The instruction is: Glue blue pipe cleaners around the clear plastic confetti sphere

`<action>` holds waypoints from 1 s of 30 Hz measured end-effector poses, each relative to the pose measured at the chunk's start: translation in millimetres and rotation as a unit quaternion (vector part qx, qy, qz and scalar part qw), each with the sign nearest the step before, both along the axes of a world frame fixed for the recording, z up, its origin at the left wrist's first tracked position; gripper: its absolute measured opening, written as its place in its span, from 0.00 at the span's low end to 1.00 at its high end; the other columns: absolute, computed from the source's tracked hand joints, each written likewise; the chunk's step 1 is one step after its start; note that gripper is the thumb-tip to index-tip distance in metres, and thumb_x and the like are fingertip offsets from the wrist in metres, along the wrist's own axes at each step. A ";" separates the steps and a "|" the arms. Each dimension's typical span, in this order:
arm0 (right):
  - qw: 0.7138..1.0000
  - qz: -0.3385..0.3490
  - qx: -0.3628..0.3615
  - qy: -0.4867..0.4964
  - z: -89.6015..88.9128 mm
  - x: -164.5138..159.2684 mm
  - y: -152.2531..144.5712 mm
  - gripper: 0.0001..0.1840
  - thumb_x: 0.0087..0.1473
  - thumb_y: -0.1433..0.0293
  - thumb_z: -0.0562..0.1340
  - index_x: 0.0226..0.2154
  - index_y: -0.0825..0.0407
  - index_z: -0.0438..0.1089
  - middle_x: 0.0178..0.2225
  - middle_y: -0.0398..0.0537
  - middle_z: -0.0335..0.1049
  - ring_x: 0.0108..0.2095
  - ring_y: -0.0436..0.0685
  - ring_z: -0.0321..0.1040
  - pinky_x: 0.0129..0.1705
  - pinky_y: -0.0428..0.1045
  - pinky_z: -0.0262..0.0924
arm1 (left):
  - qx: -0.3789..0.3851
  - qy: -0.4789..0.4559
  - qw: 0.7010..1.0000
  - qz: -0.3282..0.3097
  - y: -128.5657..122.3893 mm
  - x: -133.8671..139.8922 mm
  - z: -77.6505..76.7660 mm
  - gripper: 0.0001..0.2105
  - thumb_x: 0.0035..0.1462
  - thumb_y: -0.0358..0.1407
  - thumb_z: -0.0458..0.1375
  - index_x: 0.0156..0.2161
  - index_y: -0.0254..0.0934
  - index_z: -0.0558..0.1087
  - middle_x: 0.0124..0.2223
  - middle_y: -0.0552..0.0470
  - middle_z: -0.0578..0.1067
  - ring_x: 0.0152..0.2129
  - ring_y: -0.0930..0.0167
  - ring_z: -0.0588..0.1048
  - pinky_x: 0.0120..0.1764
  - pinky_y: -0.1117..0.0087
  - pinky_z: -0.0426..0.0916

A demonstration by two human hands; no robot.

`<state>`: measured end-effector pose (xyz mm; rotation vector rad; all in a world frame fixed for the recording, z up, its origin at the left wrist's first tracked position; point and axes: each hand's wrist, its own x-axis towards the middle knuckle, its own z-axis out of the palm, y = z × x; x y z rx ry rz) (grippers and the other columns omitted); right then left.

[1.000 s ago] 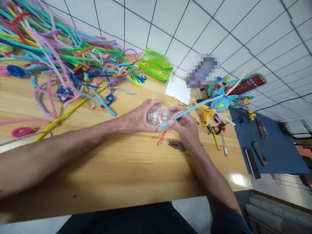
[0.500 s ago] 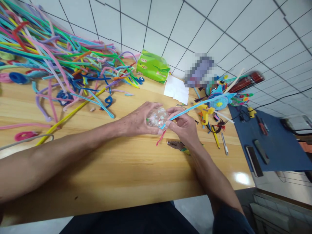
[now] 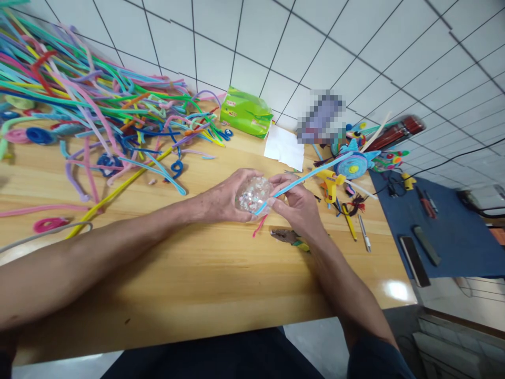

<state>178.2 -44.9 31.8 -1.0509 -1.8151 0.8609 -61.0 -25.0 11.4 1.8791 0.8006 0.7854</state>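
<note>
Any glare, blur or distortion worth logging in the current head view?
Head view: bright glare near the wooden table's right front corner; a small highlight on the clear ball; tile lines on the white wall splay obliquely; the dark red cylinder's outer end looks soft; coarse pixelation masks something behind the white paper.

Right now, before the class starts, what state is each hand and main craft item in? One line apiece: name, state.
Left hand: curled around one side of the clear ball
Right hand: pinching the blue pipe cleaner
Clear ball: held, small bright bits showing
Blue pipe cleaner: gripped, lower end at the ball
Pliers: lying down, partly hidden
Glue gun: lying on its side
White paper: lying flat
Pink coil: rolled up
</note>
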 end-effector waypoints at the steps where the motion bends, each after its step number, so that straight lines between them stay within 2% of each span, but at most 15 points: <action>1: 1.000 0.001 0.003 -0.003 0.9 -0.4 -0.5 0.05 0.55 0.70 0.71 0.36 0.44 0.78 0.51 0.47 0.75 0.53 0.61 0.72 0.57 0.59 0.67 | 0.005 -0.003 1.000 -0.001 -0.1 0.0 -1.0 0.43 0.50 0.47 0.71 0.66 0.39 0.58 0.64 0.39 0.70 0.59 0.55 0.74 0.62 0.52 0.72; 8: 1.000 0.004 0.000 -0.020 3.6 1.8 -1.6 0.05 0.57 0.71 0.70 0.37 0.45 0.79 0.50 0.48 0.75 0.48 0.61 0.73 0.54 0.59 0.68 | 0.076 -0.031 0.997 -0.008 2.5 2.3 -14.3 0.41 0.51 0.45 0.71 0.65 0.39 0.59 0.62 0.38 0.70 0.59 0.55 0.75 0.62 0.51 0.72; 11: 1.000 -0.001 -0.003 -0.025 2.5 2.5 -1.4 0.05 0.57 0.71 0.70 0.37 0.45 0.78 0.51 0.48 0.75 0.48 0.60 0.73 0.54 0.59 0.69 | 0.088 -0.033 0.995 -0.017 3.1 2.1 -15.1 0.40 0.52 0.46 0.71 0.66 0.40 0.59 0.63 0.38 0.70 0.59 0.56 0.75 0.63 0.51 0.72; 16: 0.999 -0.010 -0.003 -0.034 5.5 -0.4 -3.6 0.04 0.56 0.70 0.70 0.36 0.45 0.77 0.50 0.49 0.76 0.50 0.62 0.73 0.54 0.59 0.69 | 0.046 0.008 0.999 -0.002 -1.0 1.2 -5.8 0.48 0.49 0.52 0.73 0.68 0.40 0.58 0.66 0.37 0.68 0.61 0.51 0.73 0.64 0.48 0.70; 22: 0.999 -0.002 -0.007 -0.041 5.7 2.6 -1.7 0.04 0.57 0.68 0.70 0.37 0.45 0.77 0.50 0.48 0.76 0.48 0.60 0.73 0.53 0.58 0.70 | 0.038 0.015 0.998 0.042 -4.6 5.4 -2.4 0.41 0.50 0.51 0.71 0.65 0.39 0.62 0.62 0.40 0.72 0.57 0.54 0.75 0.61 0.51 0.72; 30: 0.999 -0.001 -0.005 -0.037 6.3 3.9 -0.4 0.03 0.58 0.68 0.70 0.37 0.46 0.77 0.49 0.48 0.76 0.45 0.59 0.73 0.49 0.57 0.70 | 0.042 -0.004 0.999 0.008 -1.3 3.1 -3.8 0.40 0.51 0.50 0.71 0.65 0.40 0.62 0.63 0.40 0.71 0.60 0.54 0.74 0.62 0.49 0.72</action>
